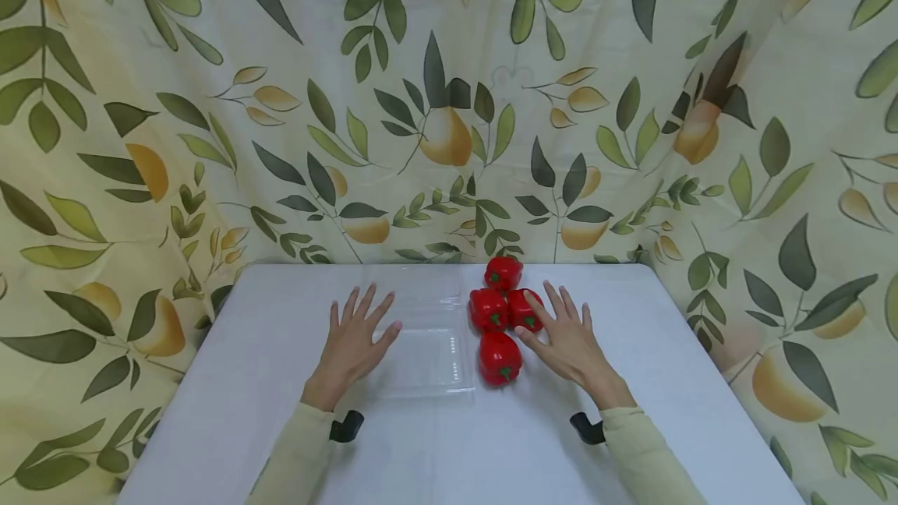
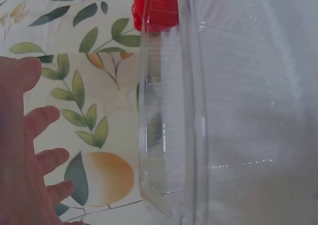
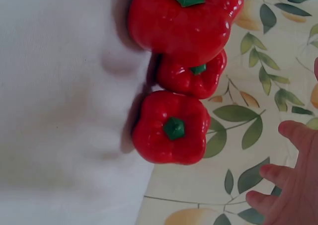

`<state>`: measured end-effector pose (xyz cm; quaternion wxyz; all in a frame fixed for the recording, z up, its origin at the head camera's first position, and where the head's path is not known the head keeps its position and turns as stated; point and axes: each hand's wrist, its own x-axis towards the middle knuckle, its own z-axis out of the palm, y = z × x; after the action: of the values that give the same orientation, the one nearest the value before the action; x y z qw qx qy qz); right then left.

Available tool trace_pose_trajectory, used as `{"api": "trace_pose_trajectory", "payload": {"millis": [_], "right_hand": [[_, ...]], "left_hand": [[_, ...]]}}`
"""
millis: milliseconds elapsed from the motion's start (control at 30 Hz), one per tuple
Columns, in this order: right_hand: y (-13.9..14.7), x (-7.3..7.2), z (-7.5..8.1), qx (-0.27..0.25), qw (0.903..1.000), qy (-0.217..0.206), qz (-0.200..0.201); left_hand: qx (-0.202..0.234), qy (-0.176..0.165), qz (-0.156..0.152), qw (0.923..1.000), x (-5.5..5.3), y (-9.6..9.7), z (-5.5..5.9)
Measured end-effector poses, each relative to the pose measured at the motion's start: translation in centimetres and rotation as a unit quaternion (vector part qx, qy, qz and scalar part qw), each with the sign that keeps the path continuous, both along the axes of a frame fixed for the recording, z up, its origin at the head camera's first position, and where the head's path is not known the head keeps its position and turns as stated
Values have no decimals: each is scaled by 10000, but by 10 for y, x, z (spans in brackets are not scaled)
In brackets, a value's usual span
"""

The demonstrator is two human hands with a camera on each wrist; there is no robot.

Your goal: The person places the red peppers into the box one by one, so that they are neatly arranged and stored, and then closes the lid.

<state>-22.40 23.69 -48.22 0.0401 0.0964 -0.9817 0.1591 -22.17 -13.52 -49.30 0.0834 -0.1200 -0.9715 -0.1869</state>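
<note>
A clear plastic box (image 1: pixel 454 357) lies on the table, its transparent wall (image 2: pixel 193 111) upright in the left wrist view. My left hand (image 1: pixel 354 341) hovers at its left side with fingers spread, thumb overlapping the box's edge in the head view. Several shiny red bell peppers with green stems cluster right of the box: the front one (image 1: pixel 500 358), two in the middle, left (image 1: pixel 487 310) and right (image 1: pixel 521 310), and one at the back (image 1: pixel 503 273). My right hand (image 1: pixel 568 341), fingers spread, is beside them; its fingertips overlap the right middle pepper. Both hands hold nothing.
The white table (image 1: pixel 547 450) reaches back to a hanging cloth (image 1: pixel 393 201) printed with leaves and fruit, which also covers both sides. Behind the box's front part lies another flat clear section (image 1: pixel 421 283). Black straps sit at both wrists.
</note>
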Motion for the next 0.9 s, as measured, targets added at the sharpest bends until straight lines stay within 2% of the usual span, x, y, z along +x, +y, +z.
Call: {"api": "trace_pose_trajectory", "payload": {"millis": [267, 467, 667, 900], "right_hand": [[-2, 5, -6, -291, 9995, -40, -69], [-5, 11, -12, -494, 9987, 56, -105], [-9, 16, -18, -798, 9964, 270, -24], [-15, 22, -24, -1250, 9919, 226, -40]], "left_hand": [[293, 57, 62, 9995, 4, -8, -6], [567, 245, 84, 9981, 8, -14, -13], [766, 66, 154, 9969, 10, -18, -16], [899, -42, 284, 9955, 15, -22, -21]]}}
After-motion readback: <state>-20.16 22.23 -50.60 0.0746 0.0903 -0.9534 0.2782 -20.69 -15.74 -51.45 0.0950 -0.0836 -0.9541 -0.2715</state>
